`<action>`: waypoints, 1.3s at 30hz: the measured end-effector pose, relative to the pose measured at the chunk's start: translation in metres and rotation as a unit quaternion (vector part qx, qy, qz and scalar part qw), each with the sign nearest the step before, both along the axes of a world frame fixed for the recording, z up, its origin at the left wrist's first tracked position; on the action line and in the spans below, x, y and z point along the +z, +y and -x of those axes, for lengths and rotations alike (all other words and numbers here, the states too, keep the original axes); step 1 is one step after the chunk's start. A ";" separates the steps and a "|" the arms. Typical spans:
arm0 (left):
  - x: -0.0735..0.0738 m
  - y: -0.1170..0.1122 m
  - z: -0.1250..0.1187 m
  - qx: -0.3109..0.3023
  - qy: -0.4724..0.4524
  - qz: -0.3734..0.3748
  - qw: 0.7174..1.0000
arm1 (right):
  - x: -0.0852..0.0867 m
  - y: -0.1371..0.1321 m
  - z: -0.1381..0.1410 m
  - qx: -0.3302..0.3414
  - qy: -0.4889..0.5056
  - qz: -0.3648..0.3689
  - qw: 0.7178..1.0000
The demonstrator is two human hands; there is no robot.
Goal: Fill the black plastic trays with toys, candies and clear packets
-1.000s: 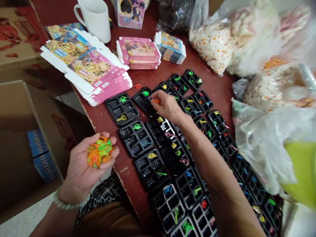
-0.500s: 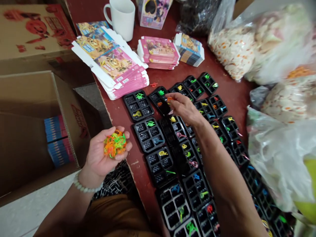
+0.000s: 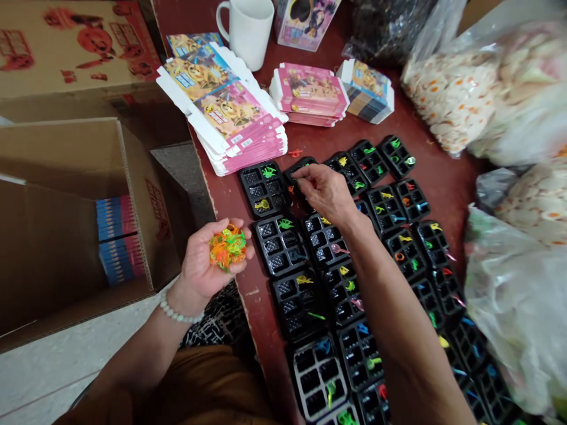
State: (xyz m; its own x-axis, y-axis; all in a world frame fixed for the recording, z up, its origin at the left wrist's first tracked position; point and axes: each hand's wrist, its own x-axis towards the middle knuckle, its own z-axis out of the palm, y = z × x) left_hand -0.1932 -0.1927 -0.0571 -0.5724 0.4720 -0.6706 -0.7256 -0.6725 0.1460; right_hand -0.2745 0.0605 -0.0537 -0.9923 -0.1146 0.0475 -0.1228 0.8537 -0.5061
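Note:
My left hand (image 3: 208, 257) is cupped palm up, its fingers curled round a heap of small plastic toy pieces (image 3: 228, 247) in orange, green and yellow. It is held off the table's near left edge. My right hand (image 3: 325, 190) reaches over a black compartment tray (image 3: 305, 162) in the back row, fingers pinched and pointing down into it. Whatever is between those fingertips is hidden. Beside it on the left lies another black tray (image 3: 266, 189) with a green and a yellow piece. Several more trays stand in rows, some compartments holding coloured pieces, and my right forearm covers part of them.
Flattened printed boxes (image 3: 234, 112) are stacked at the back left, near a white mug (image 3: 250, 35). Pink boxes (image 3: 310, 91) and blue boxes (image 3: 367, 88) stand behind the trays. Plastic bags (image 3: 452, 94) line the right. An open carton (image 3: 128, 206) sits at left.
The view has shifted, so the scene sits further right. My right hand has moved left over the back tray, and the orange piece seen at its fingertips is now out of sight.

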 end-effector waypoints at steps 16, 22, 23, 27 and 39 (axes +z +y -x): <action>-0.001 0.004 0.005 0.001 0.000 0.002 1.000 | -0.012 0.005 -0.009 0.044 0.033 -0.124 0.991; -0.004 0.003 0.005 0.012 0.008 -0.007 1.000 | -0.004 -0.017 -0.003 0.027 0.078 -0.030 0.996; -0.003 0.003 0.006 0.011 0.011 -0.006 1.000 | -0.004 -0.023 -0.001 0.039 0.075 -0.023 0.996; -0.002 0.003 0.009 0.012 0.022 -0.001 1.000 | -0.012 -0.047 0.006 0.077 0.065 0.001 0.995; -0.003 0.005 0.031 0.022 0.062 0.011 0.998 | 0.007 -0.011 -0.020 -0.090 -0.106 0.233 0.963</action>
